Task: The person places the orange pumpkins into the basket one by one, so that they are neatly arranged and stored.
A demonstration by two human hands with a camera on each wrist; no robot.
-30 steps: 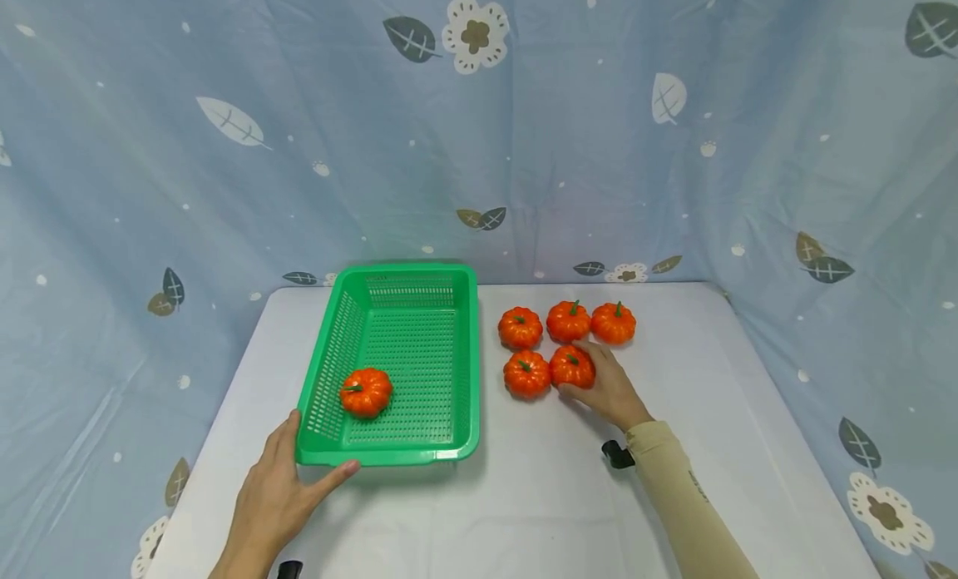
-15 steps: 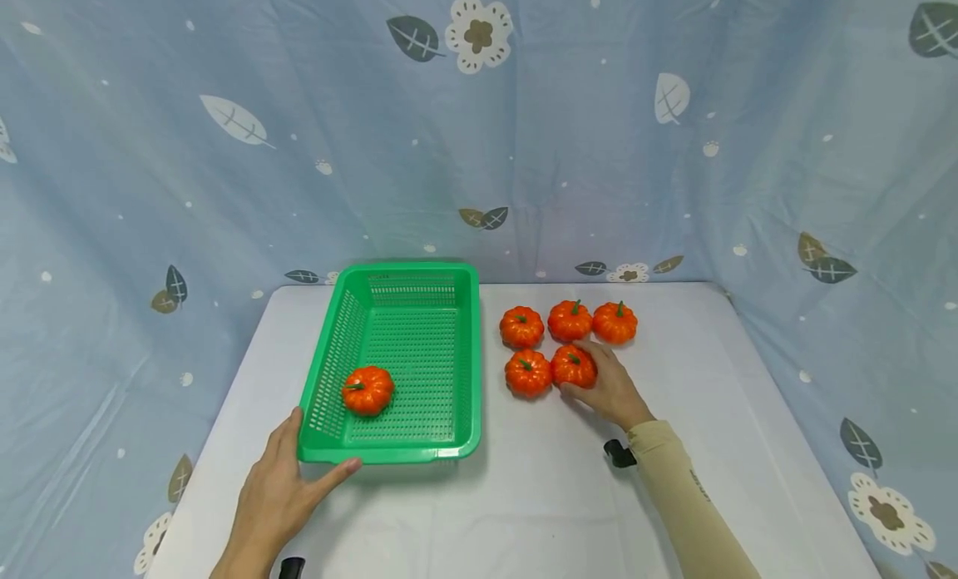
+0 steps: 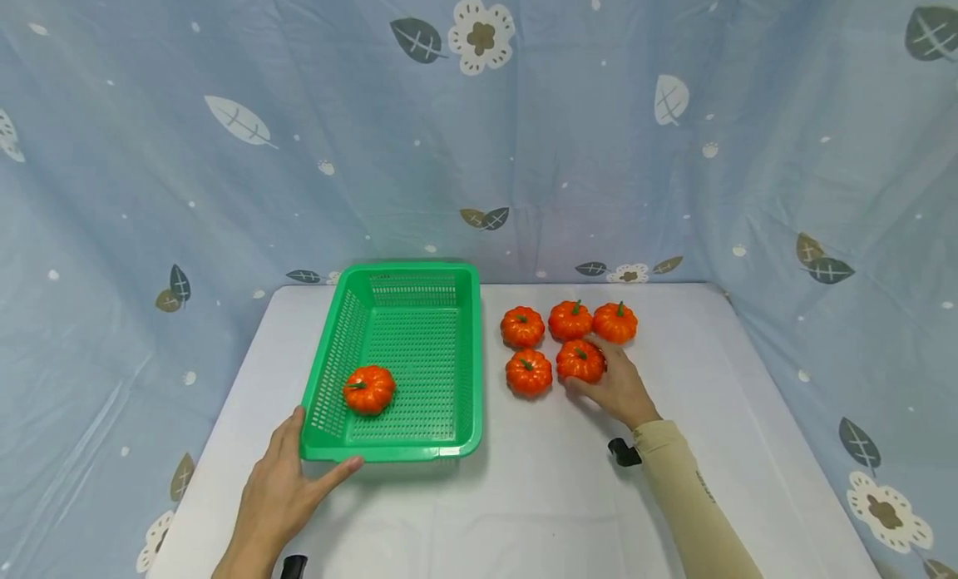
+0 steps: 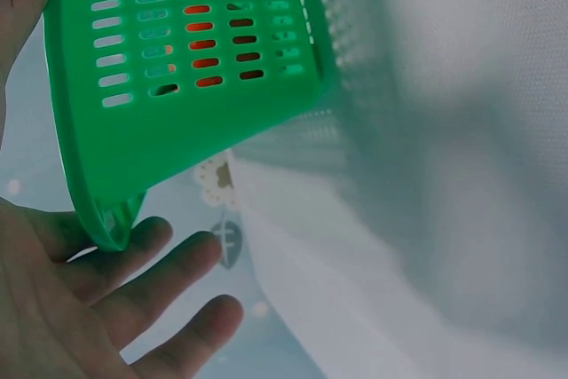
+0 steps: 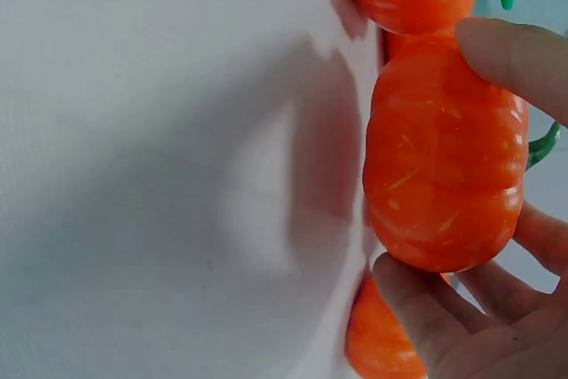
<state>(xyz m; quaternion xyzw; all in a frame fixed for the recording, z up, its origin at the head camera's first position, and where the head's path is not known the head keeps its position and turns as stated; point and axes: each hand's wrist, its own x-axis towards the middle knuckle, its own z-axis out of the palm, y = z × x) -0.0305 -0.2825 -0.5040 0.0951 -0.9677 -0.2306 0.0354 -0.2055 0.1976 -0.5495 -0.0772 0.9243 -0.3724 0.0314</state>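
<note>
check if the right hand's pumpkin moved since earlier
Yes, in the head view the held pumpkin shifted slightly right, away from the pumpkin on its left.

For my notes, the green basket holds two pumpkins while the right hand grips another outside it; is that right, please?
The count is wrong: the head view shows the green basket holding only one pumpkin, while the right hand grips another pumpkin outside it.

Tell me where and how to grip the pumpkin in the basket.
The pumpkin is probably best held around its rounded sides, approached from above and the right: the basket is open on top, its left wall stands close, and the stem is thin.
</note>
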